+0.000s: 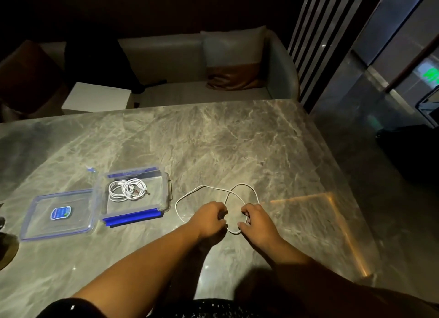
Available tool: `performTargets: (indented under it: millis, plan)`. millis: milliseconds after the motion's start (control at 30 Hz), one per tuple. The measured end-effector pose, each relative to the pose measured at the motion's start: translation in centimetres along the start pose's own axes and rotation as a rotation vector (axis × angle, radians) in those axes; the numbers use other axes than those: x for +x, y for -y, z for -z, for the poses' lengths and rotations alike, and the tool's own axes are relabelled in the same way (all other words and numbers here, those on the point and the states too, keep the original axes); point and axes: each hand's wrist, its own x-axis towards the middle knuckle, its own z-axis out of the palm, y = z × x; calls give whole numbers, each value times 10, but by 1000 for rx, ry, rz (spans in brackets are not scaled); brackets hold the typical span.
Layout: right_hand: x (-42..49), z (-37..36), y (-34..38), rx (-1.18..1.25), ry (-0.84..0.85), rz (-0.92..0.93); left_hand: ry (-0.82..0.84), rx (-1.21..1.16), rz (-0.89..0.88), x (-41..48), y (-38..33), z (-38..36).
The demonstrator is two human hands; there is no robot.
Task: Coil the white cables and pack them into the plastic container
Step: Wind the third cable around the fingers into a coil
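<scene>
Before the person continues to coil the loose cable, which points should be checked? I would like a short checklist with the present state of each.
1. Both hands hold the loose white cable: ok, left hand and right hand grip it near its front bend.
2. Cable free of knots: cannot tell; it crosses itself once between two loops.
3. Plastic container open: ok, the lid lies beside it on the left.
4. Room inside container: ok, the coiled cables leave bare floor.
5. Cable fully on the marble table: ok.

view: one camera on my head | faces: forward and down at the desk [213, 139] | range: near, my forearms enter from below
</scene>
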Motion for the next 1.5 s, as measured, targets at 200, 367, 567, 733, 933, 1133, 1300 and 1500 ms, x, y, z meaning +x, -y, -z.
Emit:
performTargets:
  millis: [200,367,567,733,933,1133,1300,1500]
  plan:
    - [-6,-13,-15,-85,56,50,4,130,-73,7,8,-12]
    - [-12,-30,-20,-116,24,100,-40,106,-68,4,14,-20]
    - [-7,-30,-25,-29,-16,117,-60,34,-77,1,20,-23]
    - [-4,-16,-25,120,-114,140,-96,-22,-107,-2,21,-26]
    - [3,19,1,216,-95,123,-214,-98,-166,-10,12,-19]
    - [6,68,40,329,-52,277,-390,-103,-282,-25,-3,7]
    - [9,109,87,531,90,344,-367,-458,-173,-42,-23,37]
    - [11,142,131,447,101,399,-335,-743,-192,-68,-41,70]
